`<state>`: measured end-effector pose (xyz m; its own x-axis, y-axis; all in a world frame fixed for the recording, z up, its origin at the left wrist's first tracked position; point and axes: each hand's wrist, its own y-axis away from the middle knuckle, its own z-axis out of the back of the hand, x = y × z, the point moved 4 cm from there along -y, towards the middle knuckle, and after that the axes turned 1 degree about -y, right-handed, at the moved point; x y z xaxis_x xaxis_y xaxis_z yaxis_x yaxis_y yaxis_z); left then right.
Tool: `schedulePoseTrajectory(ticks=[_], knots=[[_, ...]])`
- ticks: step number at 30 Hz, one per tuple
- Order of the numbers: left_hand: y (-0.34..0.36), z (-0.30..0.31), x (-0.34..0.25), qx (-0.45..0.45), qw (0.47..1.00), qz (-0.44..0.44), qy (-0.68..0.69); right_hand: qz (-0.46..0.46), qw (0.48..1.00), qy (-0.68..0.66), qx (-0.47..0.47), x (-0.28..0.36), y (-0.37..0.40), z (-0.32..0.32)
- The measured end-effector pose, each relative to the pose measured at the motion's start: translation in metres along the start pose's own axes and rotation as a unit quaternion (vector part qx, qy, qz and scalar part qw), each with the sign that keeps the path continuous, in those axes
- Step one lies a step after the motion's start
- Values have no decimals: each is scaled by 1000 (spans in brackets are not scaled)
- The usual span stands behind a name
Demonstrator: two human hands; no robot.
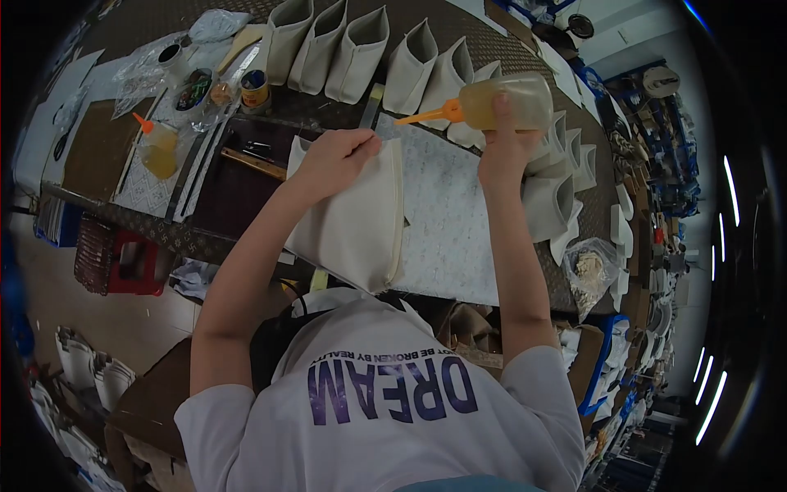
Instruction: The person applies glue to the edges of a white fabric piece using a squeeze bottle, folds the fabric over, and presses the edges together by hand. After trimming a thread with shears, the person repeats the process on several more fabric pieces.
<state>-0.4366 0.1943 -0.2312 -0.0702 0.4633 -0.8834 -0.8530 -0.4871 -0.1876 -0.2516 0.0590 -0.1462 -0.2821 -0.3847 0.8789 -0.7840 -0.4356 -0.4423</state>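
My left hand (pixel 343 162) is closed on the upper edge of a cream open-topped pouch (pixel 352 217), which leans toward my chest over the table's near side. My right hand (pixel 510 148) grips a clear squeeze bottle (pixel 525 102) holding yellowish liquid. The bottle lies nearly level in the air. Its long orange nozzle (pixel 430 113) points left at the pouch's upper right corner, with a small gap between them. Beneath and right of the pouch lies a pale grey board (pixel 451 209).
Several similar pouches (pixel 358 57) stand along the back and right (pixel 548 205). At left are a second orange-tipped bottle (pixel 158 156), a dark mat (pixel 238 193), a wooden-handled tool (pixel 256 166) and a tin (pixel 255 90). A plastic bag of scraps (pixel 589 275) sits at right.
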Motion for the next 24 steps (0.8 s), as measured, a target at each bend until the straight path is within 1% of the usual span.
schedulePoseTrajectory(ticks=[2, 5, 8, 11, 14, 16, 18, 19, 21, 24], knots=[[1, 2, 1, -4, 1000, 8, -1, -39, 998, -22, 41, 4, 2, -3], [1, 5, 1, -9, 1000, 17, 5, -37, 994, 69, 82, 12, 10, -14], [0, 9, 1, -26, 999, 22, 21, -72, 989, 84, 98, 14, 21, -12], [-6, 11, 10, -43, 999, 19, 26, -100, 976, 111, 157, 32, 45, -16], [-15, 13, 18, -57, 998, 29, 0, -118, 957, 147, 219, 27, 77, -2], [-17, 15, 23, -81, 996, 37, -6, -127, 968, 113, 183, 30, 83, 4], [-22, 14, 28, -97, 995, 14, -2, -130, 981, 74, 125, 39, 81, 9], [-23, 13, 30, -103, 995, 1, 1, -106, 983, 89, 120, 43, 79, 10], [-24, 12, 28, -103, 995, 5, 6, -55, 985, 121, 108, 44, 73, 8], [-28, 9, 33, -101, 994, 31, 16, -74, 971, 154, 167, 31, 76, 9]])
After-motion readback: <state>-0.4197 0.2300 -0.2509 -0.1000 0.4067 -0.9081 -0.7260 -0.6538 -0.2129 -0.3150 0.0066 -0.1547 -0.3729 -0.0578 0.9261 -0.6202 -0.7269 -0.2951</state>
